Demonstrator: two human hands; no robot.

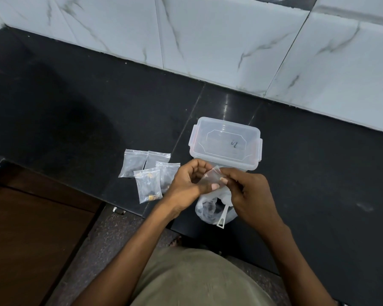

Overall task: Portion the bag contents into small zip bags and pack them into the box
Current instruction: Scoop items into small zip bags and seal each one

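desk (pixel 296 173): black and shiny, it runs under a white tiled wall and carries all the things
box (pixel 224 146): clear, lid on, it sits on the desk just behind the hands
big bag (pixel 210 209): thin and clear, it lies near the desk edge, under the hands, with a white scoop (pixel 222 217) poking out of it
filled bags (pixel 148 175): four small zip bags lie side by side, left of the hands; at least one has little gold bits inside
small bag (pixel 210 176): both hands hold it up over the big bag
left hand (pixel 186 184): its fingers are curled in and pinch one side of the small bag
right hand (pixel 248 195): its fingers pinch the other side, close together
what could go wrong: the big bag is near the edge, so a bump may tip it off; the thin small bag may slip out, and bits may fall past it if its mouth is not open
hard to see: I cannot tell if the small bag is open or has anything inside; what is in the big bag is dim
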